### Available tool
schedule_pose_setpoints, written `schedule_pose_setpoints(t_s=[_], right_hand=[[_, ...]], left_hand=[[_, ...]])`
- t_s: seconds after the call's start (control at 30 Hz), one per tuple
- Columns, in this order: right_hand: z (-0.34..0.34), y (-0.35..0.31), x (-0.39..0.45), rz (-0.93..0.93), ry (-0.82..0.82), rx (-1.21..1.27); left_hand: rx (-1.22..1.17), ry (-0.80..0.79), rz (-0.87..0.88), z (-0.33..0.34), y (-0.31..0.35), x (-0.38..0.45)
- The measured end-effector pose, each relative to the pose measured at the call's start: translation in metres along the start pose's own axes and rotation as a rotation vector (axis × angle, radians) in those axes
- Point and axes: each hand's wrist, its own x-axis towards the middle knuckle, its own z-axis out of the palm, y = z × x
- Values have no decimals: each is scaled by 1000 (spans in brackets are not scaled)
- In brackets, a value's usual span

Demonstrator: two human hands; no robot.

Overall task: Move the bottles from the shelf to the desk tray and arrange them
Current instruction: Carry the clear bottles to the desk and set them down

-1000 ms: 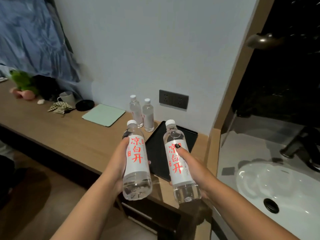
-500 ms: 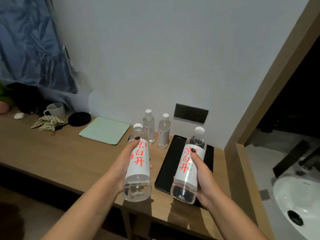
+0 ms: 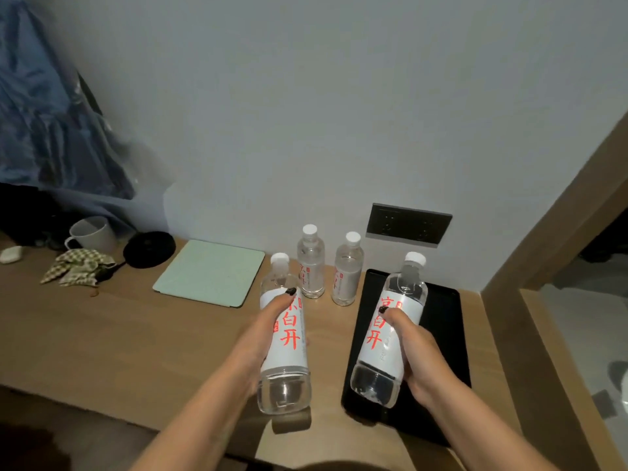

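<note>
Two large water bottles are held out over a wooden desk [image 3: 119, 334], one in each of a person's bare hands. Nearest the camera, the left hand [image 3: 261, 338] wraps its fingers around the white label of the left bottle [image 3: 283, 338], which hangs above bare desk just left of the tray, its base toward the viewer and its cap tipped away. The right hand [image 3: 413, 351] grips the right bottle [image 3: 387, 331] in the same way, thumb across the red lettering, with this bottle tilted over the black tray [image 3: 448, 321]; neither bottle appears to have been set down. Just beyond the hands, two smaller bottles [image 3: 311, 266] stand upright side by side on the desk, beside the tray's far left corner but not on it. The visible part of the tray holds nothing, so the job looks to be at an early stage: the two carried bottles await placing, and the small pair, if they belong to the set, would also need moving in and lining up. Farther left lie a pale green pad [image 3: 210, 271], a round black disc [image 3: 149, 249], a checked cloth [image 3: 80, 271] and a white mug [image 3: 91, 234]. At the back, a dark wall socket [image 3: 407, 226] sits above the tray on the grey wall.
</note>
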Motion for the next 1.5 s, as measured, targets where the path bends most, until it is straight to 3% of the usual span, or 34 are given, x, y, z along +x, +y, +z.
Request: schedule_pose_setpoints(t_s=[0.2,0.33,0.5,0.67,0.83,0.93,1.03,1.5], right_hand=[[22,-8,33,-127,34,-173],[41,-12,46,-182,25,-368],[66,-15,66,-209,149,-427],[82,-14,87,-178,275,-400],[96,11,114,-120,412,-330],[103,24,121,-112,451,-329],[108,32,125,-126,469,-323],[98,61,142,-148,446,-287]], left_hand=[[113,212,248,-8,12,41],[138,255,270,-6,21,65],[474,318,393,-17,38,87],[696,129,476,-27,54,116],[808,15,443,-35,42,152],[935,-52,604,-36,37,161],[1016,-194,638,-35,44,167],[971,-395,647,-36,42,204]])
